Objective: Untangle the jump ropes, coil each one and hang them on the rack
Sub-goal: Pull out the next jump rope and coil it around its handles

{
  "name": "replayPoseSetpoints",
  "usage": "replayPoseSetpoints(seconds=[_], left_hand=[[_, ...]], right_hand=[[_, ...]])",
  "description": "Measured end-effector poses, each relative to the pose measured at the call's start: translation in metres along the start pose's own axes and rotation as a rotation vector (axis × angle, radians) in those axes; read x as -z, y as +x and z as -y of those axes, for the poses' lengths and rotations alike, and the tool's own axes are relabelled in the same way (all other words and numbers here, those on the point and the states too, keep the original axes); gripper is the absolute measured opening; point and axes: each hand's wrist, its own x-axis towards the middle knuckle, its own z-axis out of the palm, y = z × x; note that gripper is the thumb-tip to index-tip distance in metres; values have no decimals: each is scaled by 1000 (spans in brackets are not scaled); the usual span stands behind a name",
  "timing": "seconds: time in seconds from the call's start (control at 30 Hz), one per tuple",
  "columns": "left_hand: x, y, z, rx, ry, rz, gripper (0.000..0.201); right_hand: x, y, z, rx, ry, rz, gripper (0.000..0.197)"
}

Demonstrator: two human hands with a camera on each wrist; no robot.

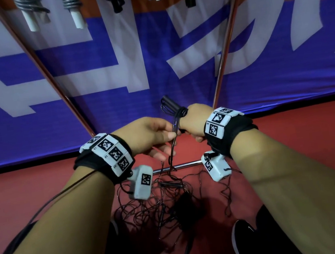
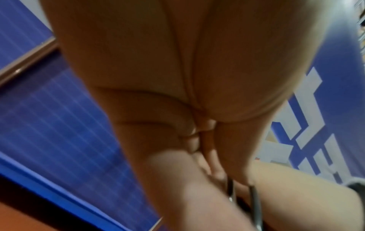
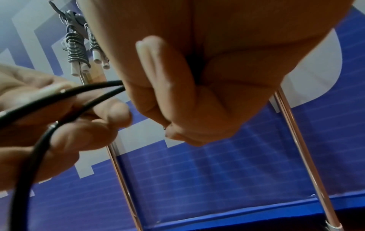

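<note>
My right hand (image 1: 191, 123) grips the black handles (image 1: 172, 105) of a jump rope, with a few turns of black cord wound round them; its fingers are curled tight in the right wrist view (image 3: 177, 96). My left hand (image 1: 163, 136) pinches the doubled black cord (image 1: 173, 141) just below, seen close up as two cord strands (image 3: 65, 100). The cord runs down into a tangled pile of black ropes (image 1: 168, 203) on the red floor. Coiled ropes (image 1: 74, 7) with white and black handles hang along the top of the rack.
The rack's two slanted metal legs (image 1: 53, 78) and its low crossbar (image 1: 184, 165) stand before a blue and white banner (image 1: 152, 54). My black shoes (image 1: 245, 236) are beside the pile on the red floor.
</note>
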Motion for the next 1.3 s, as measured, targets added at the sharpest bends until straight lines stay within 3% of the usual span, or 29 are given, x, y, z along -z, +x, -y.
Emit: replayPoseSetpoints(seconds=[0.1,0.23,0.4,0.5,0.57,0.7,0.8,0.9,1.0,1.17,1.3], left_hand=[[4,-2,-2,2,76,10,22],[13,4,4,8,223,-112,17],[28,14,19,56,587,-201,26],[25,17,20,31,520,-177,22],[23,15,18,-7,482,-172,16],[22,13,15,-22,466,-152,19],[19,12,15,-4,487,-124,21],[19,12,17,-3,447,-153,16],[22,10,17,-7,451,-188,24],[20,10,15,-2,395,-189,14],[21,9,12,-5,307,-251,22]], right_hand=[[1,-2,0,-5,-31,-8,28],[-1,-6,0,41,39,13,23],[-5,-16,7,100,254,229,11],[-4,-24,12,161,468,409,7],[0,-27,13,215,535,448,9],[3,-31,16,264,580,374,40],[2,-32,16,231,557,347,50],[3,-32,18,181,596,332,32],[7,-36,21,159,662,316,15],[10,-44,21,146,687,374,13],[12,-49,24,150,745,531,11]])
